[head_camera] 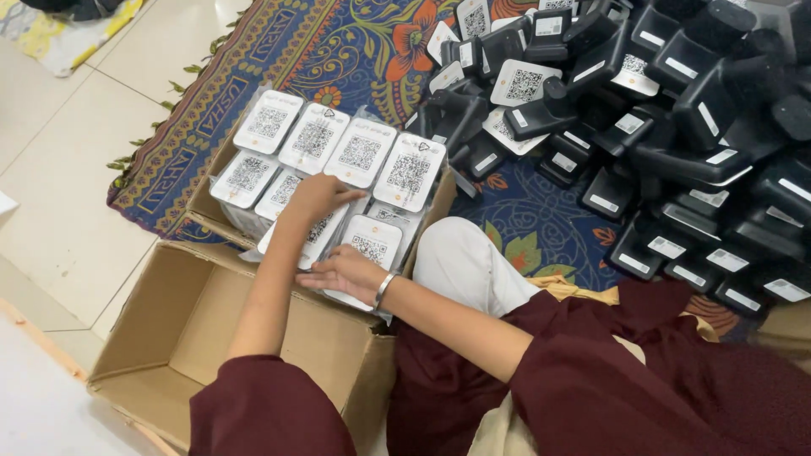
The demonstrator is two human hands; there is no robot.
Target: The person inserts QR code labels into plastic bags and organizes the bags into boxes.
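Note:
A cardboard box [203, 211] on the floor holds rows of white plastic-wrapped plaques with square code labels [361, 154], standing on edge. My left hand [317, 198] reaches over the box and curls over the top edge of one white plaque [314, 241] in the nearer row. My right hand [345, 272], with a metal bangle at the wrist, lies flat with fingers spread on another white plaque [372, 241] at the box's near corner. Both arms wear dark maroon sleeves.
A large heap of black stands with white labels [676, 127] covers the patterned rug [338, 51] at the right. An open cardboard flap and box wall [194, 329] lie in front of me. Tiled floor [68, 169] is at the left. My white-trousered knee [465, 262] is beside the box.

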